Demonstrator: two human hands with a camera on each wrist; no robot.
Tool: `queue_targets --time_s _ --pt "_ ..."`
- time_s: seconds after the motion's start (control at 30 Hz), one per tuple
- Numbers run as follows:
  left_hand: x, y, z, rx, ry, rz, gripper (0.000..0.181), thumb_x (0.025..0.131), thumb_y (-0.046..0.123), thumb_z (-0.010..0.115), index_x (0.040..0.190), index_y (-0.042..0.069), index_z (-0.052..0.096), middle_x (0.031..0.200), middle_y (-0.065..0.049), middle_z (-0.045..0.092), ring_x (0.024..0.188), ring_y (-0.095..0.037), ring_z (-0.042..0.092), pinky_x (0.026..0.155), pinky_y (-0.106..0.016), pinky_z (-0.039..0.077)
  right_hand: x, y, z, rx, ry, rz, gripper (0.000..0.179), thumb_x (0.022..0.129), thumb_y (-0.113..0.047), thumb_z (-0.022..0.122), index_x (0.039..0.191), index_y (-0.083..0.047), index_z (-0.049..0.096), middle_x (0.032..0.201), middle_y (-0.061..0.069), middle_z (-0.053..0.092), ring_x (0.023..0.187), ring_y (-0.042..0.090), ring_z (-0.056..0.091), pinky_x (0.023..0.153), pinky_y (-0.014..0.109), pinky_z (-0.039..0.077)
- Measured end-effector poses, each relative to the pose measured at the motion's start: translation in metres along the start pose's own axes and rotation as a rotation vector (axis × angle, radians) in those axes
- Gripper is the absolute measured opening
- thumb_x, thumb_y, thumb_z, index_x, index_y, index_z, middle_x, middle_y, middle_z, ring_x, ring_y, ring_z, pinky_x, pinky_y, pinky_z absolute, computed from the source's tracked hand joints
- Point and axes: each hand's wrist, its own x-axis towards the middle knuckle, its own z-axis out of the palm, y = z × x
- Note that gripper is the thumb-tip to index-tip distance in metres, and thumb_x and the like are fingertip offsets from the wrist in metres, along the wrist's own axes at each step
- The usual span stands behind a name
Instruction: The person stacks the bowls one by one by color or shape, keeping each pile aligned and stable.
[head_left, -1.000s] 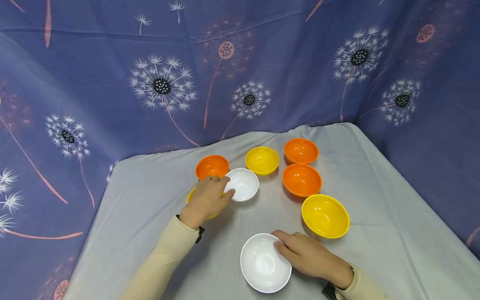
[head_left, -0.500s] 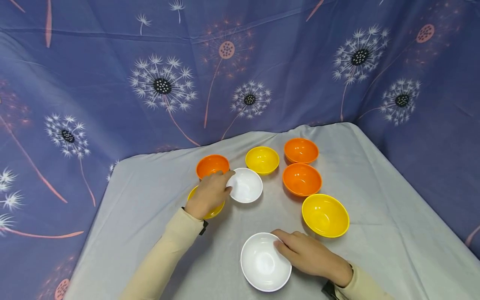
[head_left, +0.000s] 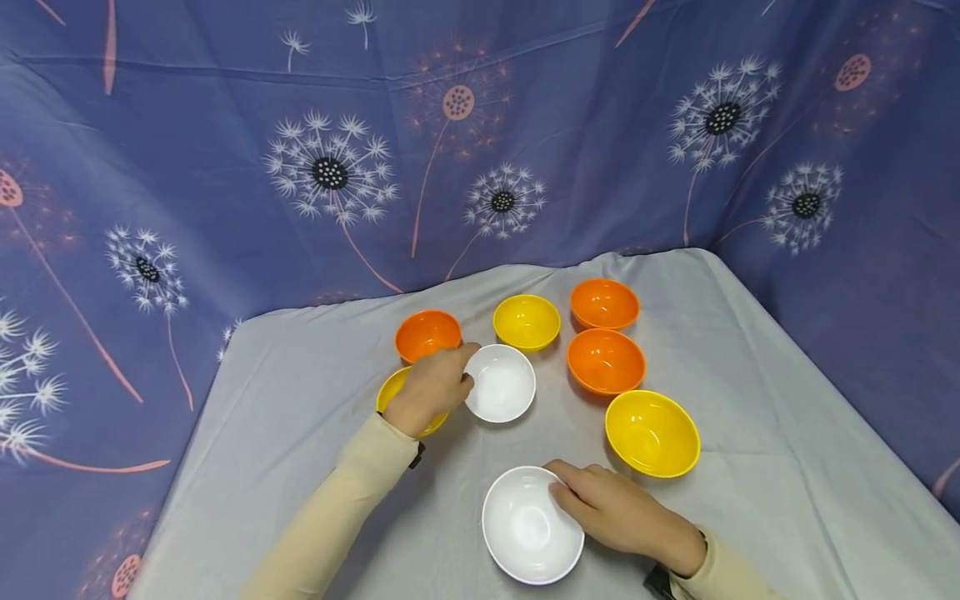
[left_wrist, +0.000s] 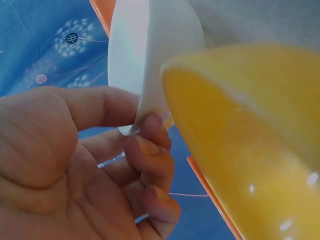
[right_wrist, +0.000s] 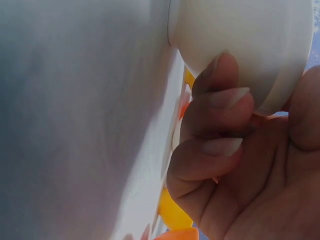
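My left hand (head_left: 433, 387) pinches the left rim of a white bowl (head_left: 501, 385) at the middle of the table. In the left wrist view, thumb and fingers meet at the edge of this white bowl (left_wrist: 172, 55). A yellow bowl (head_left: 389, 392) lies partly hidden beneath that hand, with an orange bowl (head_left: 426, 330) just behind it. Nearer the front, my right hand (head_left: 622, 510) grips the right rim of another white bowl (head_left: 528, 527), thumb inside. The right wrist view shows the fingers curled against the outside of this bowl (right_wrist: 240, 37).
Behind the left hand's bowl stands a yellow bowl (head_left: 527, 322). To the right, an orange bowl (head_left: 604, 302), a second orange bowl (head_left: 606, 363) and a yellow bowl (head_left: 652, 435) form a row. A dandelion-patterned curtain (head_left: 600, 150) borders the grey-covered table (head_left: 757, 392).
My left hand has shifted right and a little toward me, bringing its white bowl along and away from the orange bowl. The right hand and its bowl have stayed in place.
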Motion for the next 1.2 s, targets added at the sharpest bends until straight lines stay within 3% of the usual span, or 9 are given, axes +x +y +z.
queue_targets --time_s 0.1,0.27,0.47,0.7,1.0,1.2 --pt "0.001 0.001 0.001 0.015 0.013 0.002 0.010 0.102 0.004 0.065 0.110 0.009 0.065 0.079 -0.004 0.060 0.065 -0.022 0.055 0.060 -0.036 0.046 0.000 0.000 0.000 0.006 -0.009 0.012 0.029 0.115 -0.029 0.049 0.132 -0.014 0.067 0.103 -0.015 0.073 0.090 -0.001 0.065 0.081 0.034 0.059" --pt "0.001 0.001 0.002 -0.002 -0.014 -0.011 0.006 0.107 0.006 0.062 0.112 0.003 0.061 0.071 -0.004 0.052 0.059 -0.020 0.052 0.056 -0.030 0.042 0.000 0.000 0.000 0.009 -0.016 0.025 0.030 0.115 -0.030 0.049 0.133 -0.014 0.067 0.104 -0.015 0.073 0.090 -0.001 0.065 0.081 0.034 0.059" --pt "0.001 -0.002 0.007 0.007 0.016 0.007 0.002 0.104 -0.001 0.058 0.105 -0.002 0.058 0.068 -0.006 0.051 0.053 -0.020 0.051 0.051 -0.028 0.040 0.000 0.000 0.001 0.004 -0.003 0.009 0.028 0.115 -0.029 0.049 0.133 -0.015 0.066 0.102 -0.016 0.072 0.088 -0.002 0.064 0.079 0.033 0.058" --pt "0.001 -0.001 0.011 0.035 0.064 0.019 0.010 0.101 -0.004 0.062 0.101 0.001 0.053 0.065 -0.006 0.052 0.052 -0.022 0.053 0.051 -0.032 0.043 0.001 0.000 0.002 0.012 -0.011 0.025 0.029 0.115 -0.030 0.049 0.134 -0.016 0.066 0.103 -0.016 0.072 0.089 -0.002 0.064 0.080 0.033 0.059" --pt "0.002 -0.004 0.015 -0.072 0.078 0.063 0.006 0.104 -0.003 0.055 0.099 0.001 0.056 0.067 -0.002 0.043 0.051 -0.015 0.044 0.050 -0.024 0.035 0.000 0.000 0.003 0.012 -0.009 0.042 0.029 0.115 -0.032 0.049 0.134 -0.018 0.066 0.104 -0.016 0.072 0.090 -0.001 0.065 0.081 0.035 0.059" --pt "-0.002 -0.003 0.009 -0.122 0.098 0.084 0.010 0.106 -0.002 0.053 0.098 0.003 0.055 0.068 -0.001 0.044 0.055 -0.015 0.046 0.053 -0.027 0.038 0.000 0.000 0.003 0.008 0.010 0.027 0.026 0.115 -0.031 0.049 0.132 -0.020 0.066 0.101 -0.018 0.071 0.088 -0.002 0.063 0.079 0.034 0.058"
